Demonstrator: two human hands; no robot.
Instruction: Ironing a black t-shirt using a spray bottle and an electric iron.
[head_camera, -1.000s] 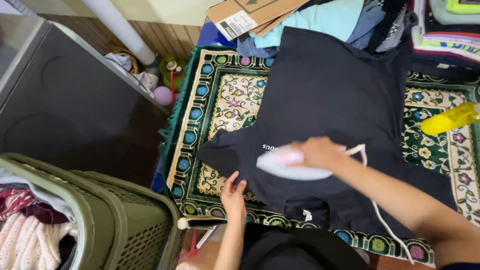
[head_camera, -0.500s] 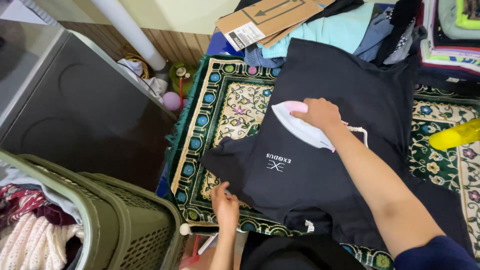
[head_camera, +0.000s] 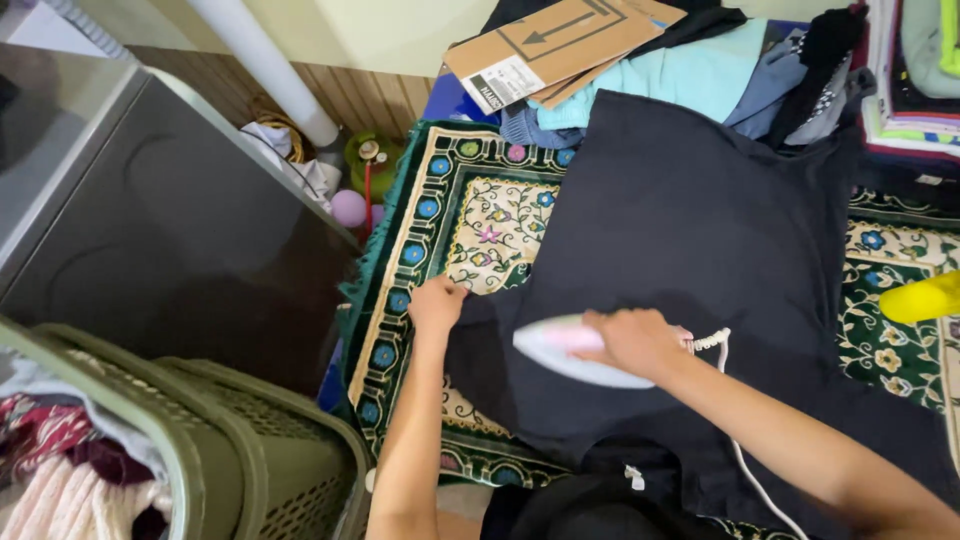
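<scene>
Two hands, right hand (head_camera: 632, 340) gripping iron (head_camera: 570, 352), left hand (head_camera: 437, 303) pinning shirt (head_camera: 690, 230)

Shirt (head_camera: 700, 250): spread on the rug (head_camera: 480, 225), over its middle.
Iron (head_camera: 570, 350): on the shirt, toward the rug's near edge, under the right hand (head_camera: 630, 342).
Left hand (head_camera: 437, 303): on the shirt's left edge.
Clothes pile (head_camera: 690, 75): at the rug's far edge, cardboard (head_camera: 560, 40) on top.
Laundry basket (head_camera: 200, 450): left of the rug's near-left corner.
</scene>
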